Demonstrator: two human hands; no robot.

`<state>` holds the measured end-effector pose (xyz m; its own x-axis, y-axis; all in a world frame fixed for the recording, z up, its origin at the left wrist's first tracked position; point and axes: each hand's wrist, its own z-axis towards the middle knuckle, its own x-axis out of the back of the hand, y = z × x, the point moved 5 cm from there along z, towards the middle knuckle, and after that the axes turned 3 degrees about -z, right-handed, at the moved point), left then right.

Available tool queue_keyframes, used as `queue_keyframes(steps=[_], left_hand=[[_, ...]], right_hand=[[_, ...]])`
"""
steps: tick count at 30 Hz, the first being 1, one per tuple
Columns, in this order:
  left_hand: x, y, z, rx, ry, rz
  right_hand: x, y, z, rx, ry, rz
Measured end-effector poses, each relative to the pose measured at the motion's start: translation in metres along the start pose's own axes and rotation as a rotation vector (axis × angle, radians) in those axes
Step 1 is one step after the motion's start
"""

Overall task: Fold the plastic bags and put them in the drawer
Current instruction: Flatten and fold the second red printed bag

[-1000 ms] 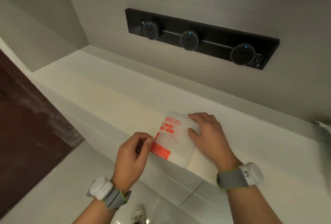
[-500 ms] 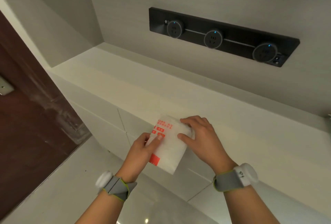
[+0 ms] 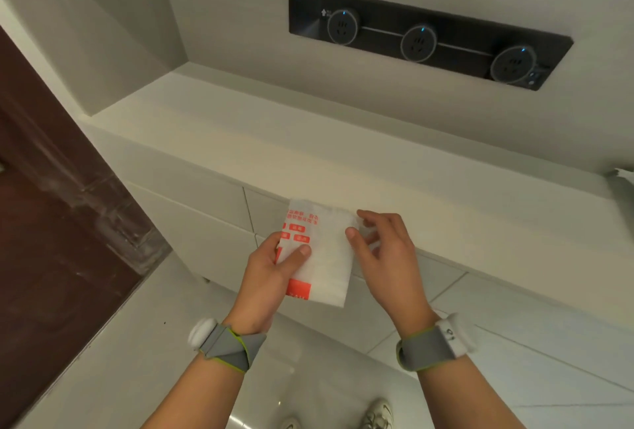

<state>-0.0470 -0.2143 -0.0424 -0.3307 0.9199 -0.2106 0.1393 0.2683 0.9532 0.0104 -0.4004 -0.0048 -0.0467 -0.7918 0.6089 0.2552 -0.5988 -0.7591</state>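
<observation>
**Hands holding a folded bag in the air before the counter**

Both hands are holding a folded plastic bag up in front of the person, clear of any surface. The left hand is gripping the bag's left edge, with its thumb pressing on the front face beside the red print and its fingers curling out of sight behind. The right hand is pinching the right edge lightly: its thumb tip is lying on the white front, its index finger is reaching over the top right corner, and the other fingers are curling loosely beside the bag.

The bag is showing as a flat white rectangle with red boxes and lettering down its left side. It is hanging just in front of the pale counter and over the closed drawer fronts beneath it.

Grey wristbands are sitting on both wrists. A dark socket panel with three round outlets is glowing on the wall above. Two shoes are showing on the tiled floor.
</observation>
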Motion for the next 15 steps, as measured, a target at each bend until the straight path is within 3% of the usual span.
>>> queue_keyframes(steps=[5, 10, 15], left_hand=[[-0.014, 0.019, 0.004, -0.061, -0.04, -0.017], [-0.046, 0.032, 0.011, -0.088, -0.125, -0.003], [-0.091, 0.038, 0.019, -0.122, -0.215, 0.027]], right_hand=[[0.003, -0.005, -0.013, -0.219, -0.093, 0.302], [0.018, -0.019, -0.018, -0.178, -0.078, 0.651], [0.047, 0.004, -0.014, -0.184, 0.095, 0.555]])
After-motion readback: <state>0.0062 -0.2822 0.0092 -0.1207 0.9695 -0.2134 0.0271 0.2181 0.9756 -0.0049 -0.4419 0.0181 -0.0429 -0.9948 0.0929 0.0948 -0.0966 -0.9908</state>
